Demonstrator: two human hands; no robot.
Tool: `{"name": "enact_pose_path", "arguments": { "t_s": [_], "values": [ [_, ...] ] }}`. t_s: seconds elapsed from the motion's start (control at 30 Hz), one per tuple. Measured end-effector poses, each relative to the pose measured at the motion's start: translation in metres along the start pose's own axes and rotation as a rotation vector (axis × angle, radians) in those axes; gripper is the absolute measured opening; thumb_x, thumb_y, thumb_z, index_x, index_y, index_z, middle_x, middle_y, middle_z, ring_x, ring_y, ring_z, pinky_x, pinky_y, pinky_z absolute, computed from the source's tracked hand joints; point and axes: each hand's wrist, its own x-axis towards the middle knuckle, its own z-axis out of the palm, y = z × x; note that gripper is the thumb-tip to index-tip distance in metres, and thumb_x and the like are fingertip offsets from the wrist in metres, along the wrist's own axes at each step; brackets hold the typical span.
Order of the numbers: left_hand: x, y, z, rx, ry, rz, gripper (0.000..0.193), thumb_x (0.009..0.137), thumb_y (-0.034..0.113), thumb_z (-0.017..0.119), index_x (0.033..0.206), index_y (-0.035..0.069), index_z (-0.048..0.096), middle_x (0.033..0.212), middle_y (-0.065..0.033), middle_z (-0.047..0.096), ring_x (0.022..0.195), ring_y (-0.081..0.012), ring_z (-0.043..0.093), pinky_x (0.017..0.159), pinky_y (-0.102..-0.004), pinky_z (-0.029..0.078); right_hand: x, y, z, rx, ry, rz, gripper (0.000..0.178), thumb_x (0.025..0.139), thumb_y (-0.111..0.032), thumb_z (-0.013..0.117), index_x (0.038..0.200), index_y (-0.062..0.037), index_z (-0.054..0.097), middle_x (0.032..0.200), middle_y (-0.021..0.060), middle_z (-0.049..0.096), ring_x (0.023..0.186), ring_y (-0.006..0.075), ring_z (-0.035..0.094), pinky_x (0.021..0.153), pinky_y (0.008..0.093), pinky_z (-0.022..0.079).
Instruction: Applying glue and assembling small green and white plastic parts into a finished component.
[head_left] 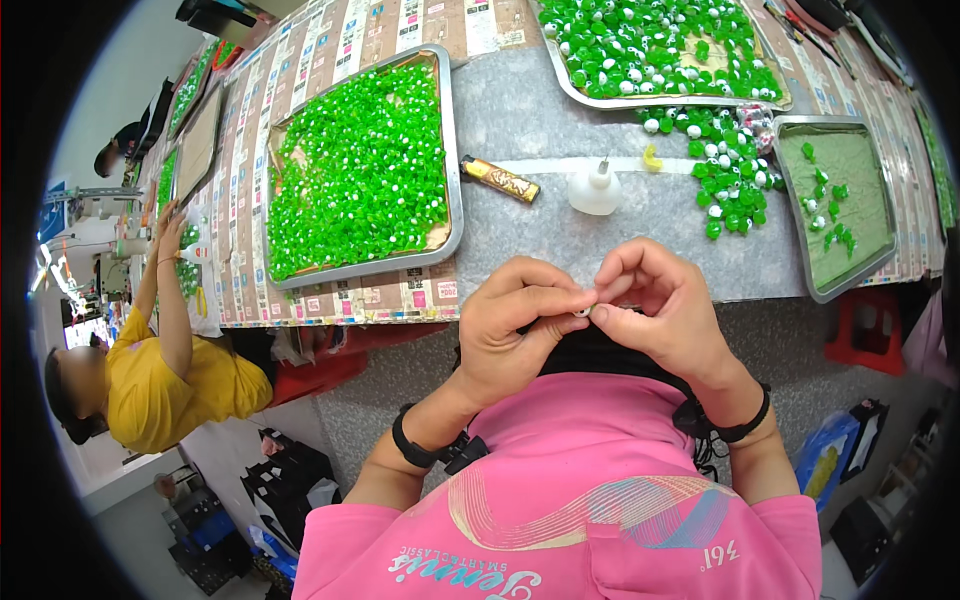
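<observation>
In front of my chest, just off the table's near edge, my left hand [520, 315] and my right hand [665, 310] meet at the fingertips. Between them a small white bead-like piece [583, 312] shows, mostly covered by fingers and thumbs; its exact kind is hidden. Beyond the hands stands a squat white bottle [594, 192] with a thin needle tip. A small yellow curved piece [652, 158] lies to its right. Over to the left is a black and gold lighter-shaped object [502, 180]. Loose green and white pieces [728, 175] form a pile at the right.
A metal tray [452, 150] full of small green pieces stands left; another tray [600, 101] of green and white pieces is at the back. A third tray [868, 245] at right holds several green pieces. A co-worker in yellow [190, 390] sits left. A red stool [868, 330] stands below the table.
</observation>
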Motion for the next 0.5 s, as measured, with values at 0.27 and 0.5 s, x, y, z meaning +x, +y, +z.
{"name": "enact_pose_path", "arguments": {
  "t_s": [0.27,0.5],
  "values": [
    [-0.001,-0.008,0.000,-0.013,0.016,-0.021,0.026,0.072,-0.005,0.071,0.095,0.005,0.070,0.088,-0.0062,0.060,0.076,-0.0139,0.060,0.063,-0.0229,0.049,0.011,0.005,-0.007,0.114,-0.066,0.118,0.017,0.078,0.001,0.065,0.093,-0.0020,0.056,0.082,0.0026,0.064,0.077,0.0070,0.060,0.070,0.0208,0.048],
    [-0.002,-0.018,0.002,-0.103,0.044,-0.056,0.024,0.073,-0.005,0.070,0.095,0.005,0.069,0.089,-0.0060,0.059,0.076,-0.0129,0.060,0.064,-0.0225,0.050,0.015,0.007,-0.008,0.158,-0.052,0.150,0.014,0.080,-0.001,0.065,0.092,-0.0016,0.057,0.082,0.0026,0.064,0.075,0.0065,0.060,0.068,0.0198,0.047]
  ]
}}
